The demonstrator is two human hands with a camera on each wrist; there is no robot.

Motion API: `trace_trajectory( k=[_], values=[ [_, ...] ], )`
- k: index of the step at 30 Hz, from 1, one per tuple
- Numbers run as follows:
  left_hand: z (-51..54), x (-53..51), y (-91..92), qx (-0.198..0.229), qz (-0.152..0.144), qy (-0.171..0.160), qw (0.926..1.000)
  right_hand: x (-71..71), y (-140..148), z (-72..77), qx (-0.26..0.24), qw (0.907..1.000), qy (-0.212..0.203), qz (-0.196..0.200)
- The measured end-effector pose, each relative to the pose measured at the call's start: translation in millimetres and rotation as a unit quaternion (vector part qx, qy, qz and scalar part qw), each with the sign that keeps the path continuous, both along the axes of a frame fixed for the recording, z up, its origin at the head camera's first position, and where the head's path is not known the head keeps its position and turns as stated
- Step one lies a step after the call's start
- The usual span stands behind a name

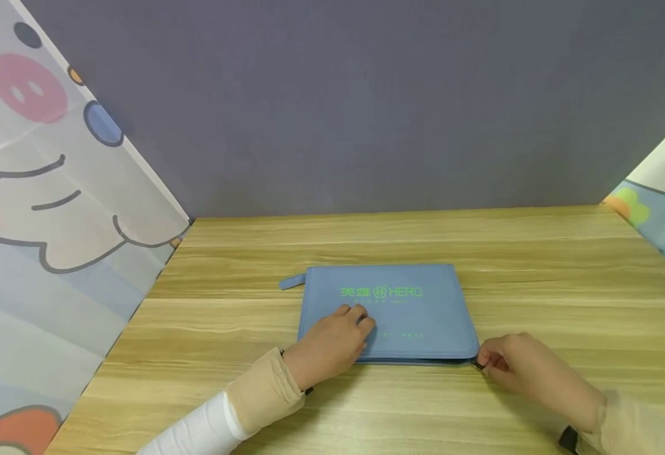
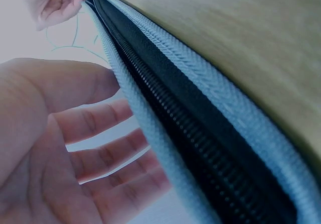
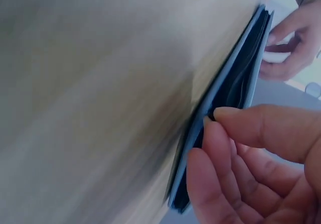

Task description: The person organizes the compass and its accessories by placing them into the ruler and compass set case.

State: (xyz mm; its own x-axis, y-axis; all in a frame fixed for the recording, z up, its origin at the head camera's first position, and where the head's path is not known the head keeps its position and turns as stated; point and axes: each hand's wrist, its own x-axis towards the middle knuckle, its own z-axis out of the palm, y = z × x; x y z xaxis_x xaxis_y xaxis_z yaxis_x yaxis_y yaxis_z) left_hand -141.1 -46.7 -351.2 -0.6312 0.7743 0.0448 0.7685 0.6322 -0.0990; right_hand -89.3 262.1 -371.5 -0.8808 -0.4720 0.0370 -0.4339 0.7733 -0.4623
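Note:
A flat blue zip case (image 1: 418, 316) with green "HERO" lettering lies on the table. My left hand (image 1: 329, 344) rests on the near left part of its cover, fingers loosely bent. In the left wrist view the thumb (image 2: 85, 83) lies by the cover's edge, and the black zipper teeth (image 2: 168, 106) run along the parted front side. At the near right corner my right hand (image 1: 528, 373) pinches the small black zipper pull (image 1: 477, 364) between thumb and forefinger. The right wrist view shows a dark gap (image 3: 235, 86) between the case's two covers; its contents are hidden.
The wood-grain table (image 1: 224, 265) carries the case near its front middle. A blue strap tab (image 1: 292, 282) sticks out at the case's far left corner. Behind stands a grey panel (image 1: 366, 107), with a cartoon-printed sheet (image 1: 54, 253) on the left.

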Motion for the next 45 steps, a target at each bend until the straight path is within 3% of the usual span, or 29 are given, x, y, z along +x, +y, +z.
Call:
trace_trajectory(
  k=[7,30,45],
  values=[
    [1.1,-1.4,2.0,0.012,-0.001,-0.003,0.9999,5.9,-13.8,0.0,0.005,0.9997,0.021,0.005],
    [-0.3,-3.2,-3.1,0.019,-0.005,-0.004,0.9998,5.2,-64.2,2.8,0.027,0.9948,0.095,0.026],
    [2.9,0.7,-1.6,0.022,-0.002,-0.034,0.9992,-2.5,-53.5,3.7,0.014,0.998,0.048,0.038]
  ],
)
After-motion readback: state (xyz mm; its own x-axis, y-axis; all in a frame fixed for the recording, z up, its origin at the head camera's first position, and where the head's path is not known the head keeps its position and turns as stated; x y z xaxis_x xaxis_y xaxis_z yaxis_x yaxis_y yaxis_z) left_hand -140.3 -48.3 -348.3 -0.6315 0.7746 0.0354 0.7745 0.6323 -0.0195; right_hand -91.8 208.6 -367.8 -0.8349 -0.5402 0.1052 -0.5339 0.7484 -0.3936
